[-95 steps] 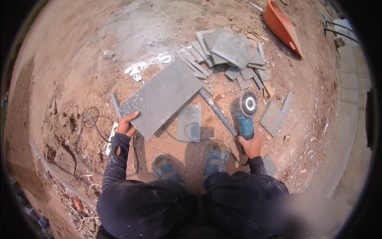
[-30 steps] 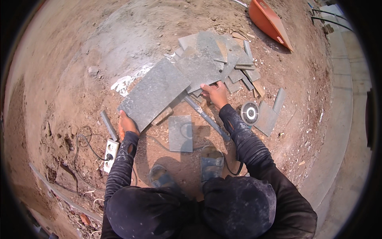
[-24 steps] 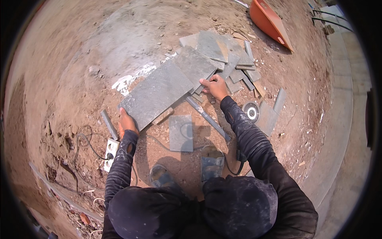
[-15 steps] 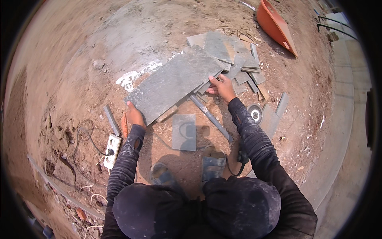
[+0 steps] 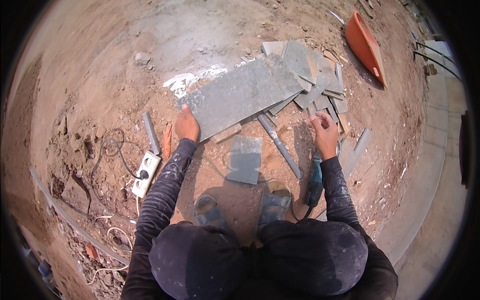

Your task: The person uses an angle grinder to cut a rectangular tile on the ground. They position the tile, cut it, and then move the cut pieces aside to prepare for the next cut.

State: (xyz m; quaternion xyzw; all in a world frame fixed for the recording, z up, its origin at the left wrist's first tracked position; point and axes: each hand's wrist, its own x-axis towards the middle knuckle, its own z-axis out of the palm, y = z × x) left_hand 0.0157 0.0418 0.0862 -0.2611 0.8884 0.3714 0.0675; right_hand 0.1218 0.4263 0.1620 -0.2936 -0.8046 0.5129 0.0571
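A long grey stone slab (image 5: pixel 235 95) lies tilted across the ground in front of me. My left hand (image 5: pixel 187 126) grips its left end, thumb on top and fingers underneath. Off the slab's right end, my right hand (image 5: pixel 326 132) is closed with thumb and fingertips pinched together; whatever is between them is too small to make out. Below that hand an angle grinder (image 5: pixel 314 185) lies by my right forearm, which covers part of it. A long grey bar (image 5: pixel 280 146) points from the slab's lower edge toward my feet. Left of it lies a small rectangular grey tile (image 5: pixel 245 160).
Stone offcuts (image 5: pixel 320 82) are heaped beyond the slab's right end. A wooden block (image 5: pixel 226 134) shows under its near edge. A white power strip (image 5: pixel 146 173) with a plugged-in cord lies at left. An orange basin (image 5: pixel 364 45) stands at far right.
My right hand has let go of the slab's near edge and moved right, toward the grinder. My left hand keeps its hold on the slab's left end. The whole view has shifted slightly.
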